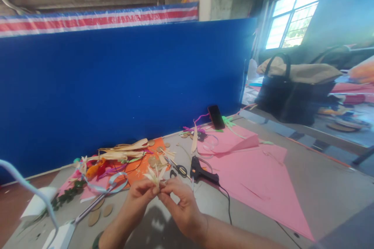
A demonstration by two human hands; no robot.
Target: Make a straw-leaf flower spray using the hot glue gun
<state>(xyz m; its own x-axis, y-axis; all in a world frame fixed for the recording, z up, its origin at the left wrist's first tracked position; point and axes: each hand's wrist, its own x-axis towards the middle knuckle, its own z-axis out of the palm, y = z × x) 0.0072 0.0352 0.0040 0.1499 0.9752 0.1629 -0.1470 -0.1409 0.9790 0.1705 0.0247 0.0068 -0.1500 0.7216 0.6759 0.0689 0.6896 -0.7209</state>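
My left hand (pixel 139 193) and my right hand (pixel 179 199) meet in front of me above the grey table (pixel 304 186). Both pinch a small cream flower (pixel 155 175) made of dried leaf strips, its petals fanning upward between the fingertips. Just behind the hands lie black-handled scissors (pixel 179 169) and a black glue gun (pixel 201 172) whose cable runs toward me along the table.
Pink paper sheets (pixel 251 171) cover the table's right side; orange paper (pixel 146 165) with dried leaf strips (pixel 125 150), cardboard discs and coloured scraps lies left. A phone (pixel 216 116) leans on the blue partition (pixel 117 85). A black bag (pixel 292 93) sits far right, a white lamp base (pixel 60 235) near left.
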